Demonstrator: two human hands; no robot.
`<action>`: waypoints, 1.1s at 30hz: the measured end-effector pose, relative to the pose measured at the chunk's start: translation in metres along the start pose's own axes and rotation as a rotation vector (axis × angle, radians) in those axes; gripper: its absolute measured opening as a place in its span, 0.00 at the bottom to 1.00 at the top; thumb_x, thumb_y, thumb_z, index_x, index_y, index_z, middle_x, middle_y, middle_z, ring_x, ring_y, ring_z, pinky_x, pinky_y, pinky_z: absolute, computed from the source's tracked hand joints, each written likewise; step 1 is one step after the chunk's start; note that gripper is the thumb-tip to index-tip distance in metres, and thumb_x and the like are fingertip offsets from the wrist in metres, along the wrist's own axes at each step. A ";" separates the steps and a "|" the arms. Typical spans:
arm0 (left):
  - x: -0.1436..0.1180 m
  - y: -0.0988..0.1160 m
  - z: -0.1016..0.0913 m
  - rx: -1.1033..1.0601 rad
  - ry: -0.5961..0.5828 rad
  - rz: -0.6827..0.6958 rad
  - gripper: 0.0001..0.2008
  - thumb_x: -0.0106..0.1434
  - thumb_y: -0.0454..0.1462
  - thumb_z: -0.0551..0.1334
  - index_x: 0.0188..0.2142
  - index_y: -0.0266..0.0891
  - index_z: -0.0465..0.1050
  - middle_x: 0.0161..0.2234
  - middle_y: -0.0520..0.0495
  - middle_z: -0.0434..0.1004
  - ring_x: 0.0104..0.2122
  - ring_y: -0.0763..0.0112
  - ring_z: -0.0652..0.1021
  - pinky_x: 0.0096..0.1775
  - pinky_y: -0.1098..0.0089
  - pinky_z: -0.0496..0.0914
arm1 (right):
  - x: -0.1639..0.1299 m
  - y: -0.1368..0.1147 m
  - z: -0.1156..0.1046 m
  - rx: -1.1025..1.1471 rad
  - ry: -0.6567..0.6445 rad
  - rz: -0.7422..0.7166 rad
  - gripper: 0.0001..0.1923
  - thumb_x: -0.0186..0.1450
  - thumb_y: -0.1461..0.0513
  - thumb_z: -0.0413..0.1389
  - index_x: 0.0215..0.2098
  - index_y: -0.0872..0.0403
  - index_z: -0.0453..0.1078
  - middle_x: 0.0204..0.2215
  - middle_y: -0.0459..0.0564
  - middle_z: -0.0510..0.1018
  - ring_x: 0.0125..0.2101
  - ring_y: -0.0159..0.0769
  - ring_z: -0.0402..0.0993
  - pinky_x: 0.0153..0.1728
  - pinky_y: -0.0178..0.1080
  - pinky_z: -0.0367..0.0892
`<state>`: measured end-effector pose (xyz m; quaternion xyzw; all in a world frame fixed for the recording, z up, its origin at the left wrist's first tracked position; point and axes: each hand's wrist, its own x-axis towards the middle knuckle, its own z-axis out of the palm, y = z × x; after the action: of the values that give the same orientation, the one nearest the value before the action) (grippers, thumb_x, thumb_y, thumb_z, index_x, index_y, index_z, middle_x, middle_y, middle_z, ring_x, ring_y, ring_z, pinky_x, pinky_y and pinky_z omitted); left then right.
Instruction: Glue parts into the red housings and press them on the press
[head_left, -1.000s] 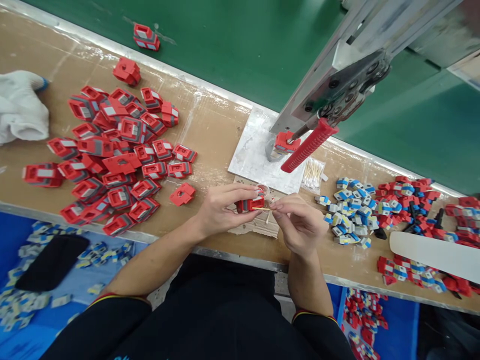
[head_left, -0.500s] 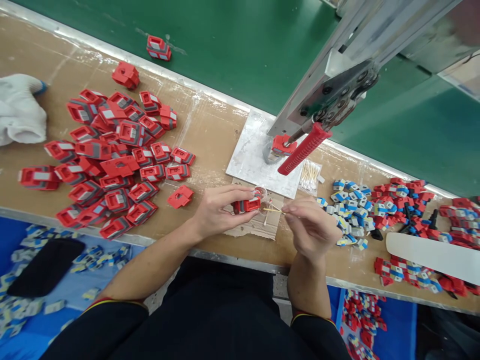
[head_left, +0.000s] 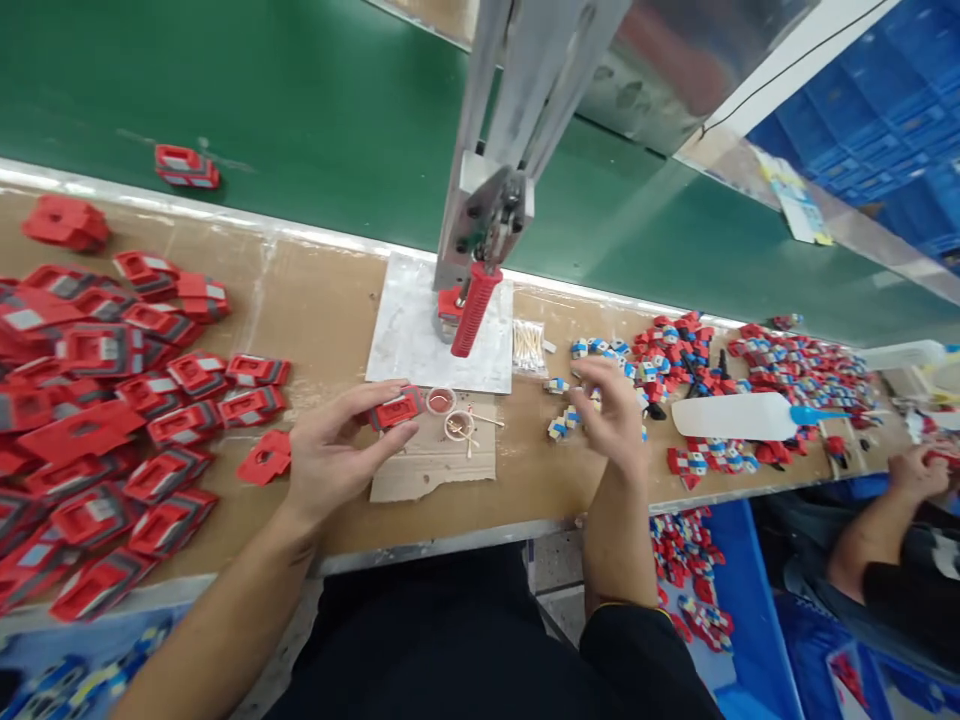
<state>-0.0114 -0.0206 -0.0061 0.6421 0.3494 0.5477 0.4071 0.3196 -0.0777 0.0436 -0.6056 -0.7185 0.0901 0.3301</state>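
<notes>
In my left hand (head_left: 337, 440) is a red and grey plastic block (head_left: 396, 408), gripped between thumb and fingers with its recessed face up. My right hand (head_left: 611, 415) hovers at the near edge of a scattered pile of small white, blue and yellow parts (head_left: 598, 347). Its thumb and fingers are curved and apart, and I see nothing held in them. Between the hands, two small clear cups (head_left: 441, 401) stand on a piece of cardboard (head_left: 416, 475). Cotton swabs (head_left: 487, 418) lie across and beside the nearer cup.
A toggle press with a red handle (head_left: 477, 310) stands on a metal plate (head_left: 394, 335), a red block under it. Bagged swabs (head_left: 529, 345) lie alongside. Red blocks (head_left: 97, 350) heap at left. A white bottle (head_left: 731, 415) lies at right, near another person's hand (head_left: 911, 470).
My right hand has let go of the swab, which lies by the cups, and moved right to the small parts. My left hand has drawn the block left, off the cups. The view has shifted right.
</notes>
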 end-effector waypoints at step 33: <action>-0.031 0.051 0.030 -0.457 -0.095 -0.587 0.22 0.59 0.38 0.76 0.53 0.37 0.82 0.49 0.36 0.87 0.47 0.54 0.88 0.49 0.64 0.84 | -0.041 -0.087 0.062 0.852 0.190 0.129 0.15 0.68 0.60 0.66 0.53 0.41 0.79 0.48 0.51 0.85 0.42 0.41 0.86 0.37 0.43 0.84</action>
<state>0.0138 -0.0740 0.0246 0.4318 0.3681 0.4410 0.6953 0.2153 -0.1208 0.0274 -0.4648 -0.5445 0.3427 0.6084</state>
